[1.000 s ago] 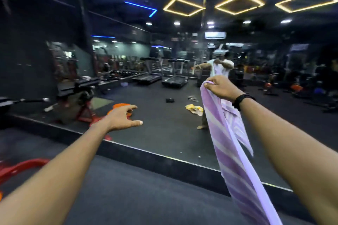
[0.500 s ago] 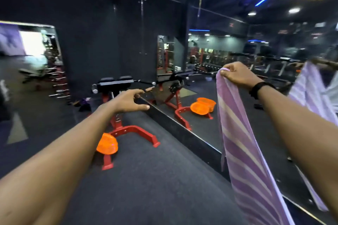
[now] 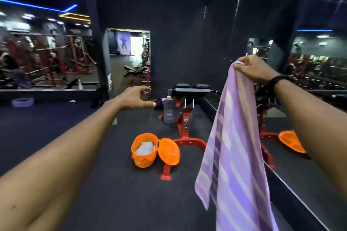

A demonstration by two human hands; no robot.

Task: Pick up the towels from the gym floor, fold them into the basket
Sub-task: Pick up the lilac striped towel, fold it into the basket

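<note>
Right hand [image 3: 253, 70]: raised at arm's length, grip clenched on the top edge of the purple striped towel [image 3: 232, 146]; a black wristband [image 3: 276, 82] sits on the wrist.
Towel: hangs straight down from that hand, clear of the gym floor [image 3: 105, 184], with pale and dark purple stripes.
Left hand [image 3: 134, 97]: stretched forward, fingers curled but released, holding nothing.
Orange basket [image 3: 144, 151]: stands on the floor, lid [image 3: 169, 151] swung open beside it, something white inside.
Red exercise bench [image 3: 185, 118]: just behind the basket, near the wall mirror [image 3: 319, 62].
</note>
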